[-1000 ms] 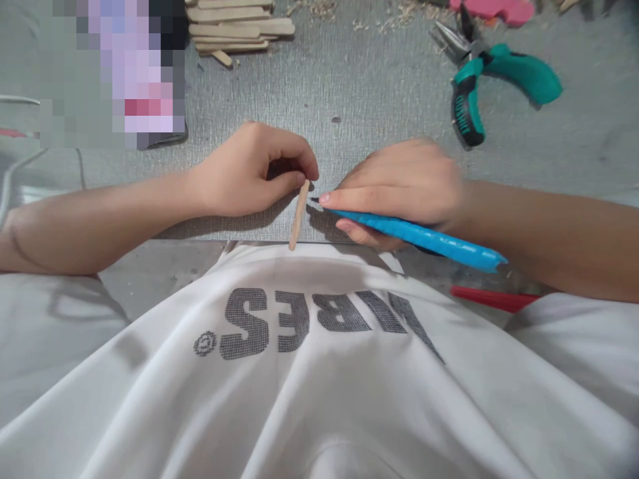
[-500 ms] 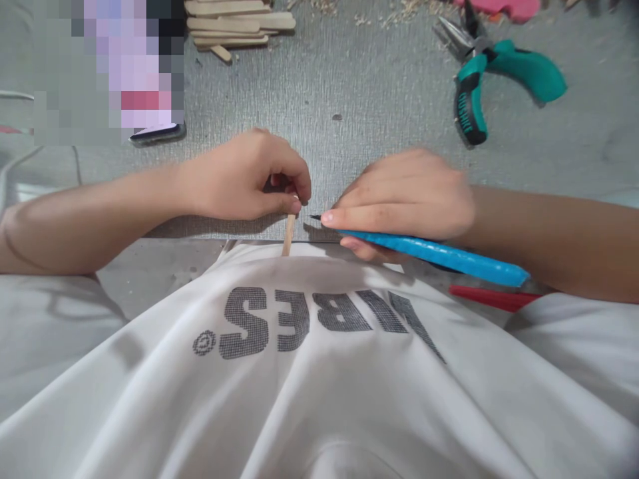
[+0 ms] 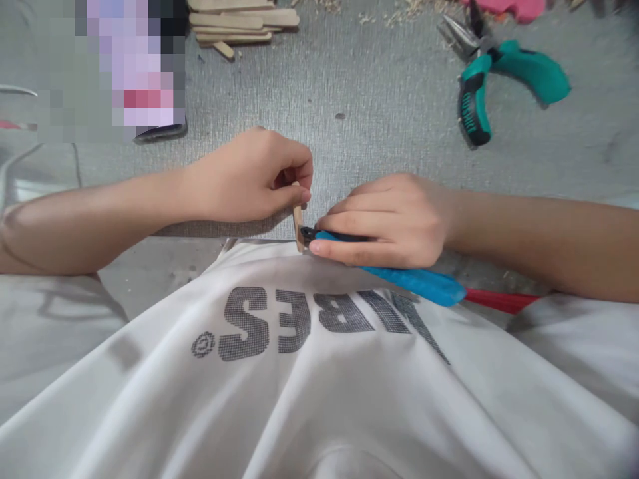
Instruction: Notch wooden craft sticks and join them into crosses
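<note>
A short wooden craft stick stands near the table's front edge, its upper part pinched between the thumb and fingers of my left hand. My right hand is closed around blue-handled nippers. Their dark jaws meet the lower part of the stick from the right. Whether the jaws have bitten into the wood is too small to tell. My right fingers cover most of the tool's middle.
Several craft sticks lie stacked at the back. Teal-handled pliers rest open at the back right, near wood shavings and a pink object. A partly blurred phone lies at the left. Something red is beside my right forearm.
My right hand has moved left and slightly down, bringing the nippers' jaws from beside the stick onto its lower part. My left hand still holds the stick, now slightly shifted right.
</note>
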A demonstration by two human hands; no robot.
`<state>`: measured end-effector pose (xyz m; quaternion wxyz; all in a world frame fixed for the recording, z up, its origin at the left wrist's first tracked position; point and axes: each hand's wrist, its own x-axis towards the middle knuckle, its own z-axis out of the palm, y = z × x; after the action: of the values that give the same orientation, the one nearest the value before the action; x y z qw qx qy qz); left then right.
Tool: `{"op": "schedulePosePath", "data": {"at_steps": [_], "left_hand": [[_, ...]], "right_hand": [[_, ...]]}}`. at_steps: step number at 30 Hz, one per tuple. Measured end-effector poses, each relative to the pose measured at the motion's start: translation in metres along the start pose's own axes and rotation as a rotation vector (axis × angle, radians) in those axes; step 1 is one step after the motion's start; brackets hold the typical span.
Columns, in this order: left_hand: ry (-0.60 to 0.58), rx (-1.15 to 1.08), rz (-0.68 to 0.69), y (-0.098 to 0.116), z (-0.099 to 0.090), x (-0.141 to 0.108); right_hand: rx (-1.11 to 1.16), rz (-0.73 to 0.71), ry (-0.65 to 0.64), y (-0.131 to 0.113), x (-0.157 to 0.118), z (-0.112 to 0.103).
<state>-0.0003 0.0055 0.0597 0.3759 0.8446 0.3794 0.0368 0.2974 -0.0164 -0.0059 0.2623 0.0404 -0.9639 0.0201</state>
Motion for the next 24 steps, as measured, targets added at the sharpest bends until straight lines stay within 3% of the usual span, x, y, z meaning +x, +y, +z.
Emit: {"op": "schedulePosePath", "data": {"at_steps": [2,5,9,12,16,19,24], "left_hand": [[-0.009,-0.015,0.002,0.002,0.002,0.001],[-0.019,-0.011,0.028,0.002,0.003,0.001],[-0.010,-0.020,0.051,-0.001,0.005,0.002],[-0.002,-0.054,0.079,-0.004,0.006,0.003],[0.019,-0.078,0.084,-0.005,0.007,0.003],[0.025,-0.093,0.076,-0.005,0.007,0.003],[0.018,-0.085,0.053,-0.005,0.007,0.002]], "right_hand": [[-0.012,-0.008,-0.037,0.000,-0.004,0.003],[-0.032,0.066,0.057,0.001,-0.014,0.012],[-0.026,0.145,0.012,0.003,-0.023,0.021],[0.071,0.193,0.020,0.002,-0.021,0.018],[0.336,0.366,-0.042,0.000,-0.014,0.006],[0.407,0.456,-0.057,-0.002,-0.010,-0.003],[0.425,0.325,0.022,0.003,-0.005,-0.011]]}}
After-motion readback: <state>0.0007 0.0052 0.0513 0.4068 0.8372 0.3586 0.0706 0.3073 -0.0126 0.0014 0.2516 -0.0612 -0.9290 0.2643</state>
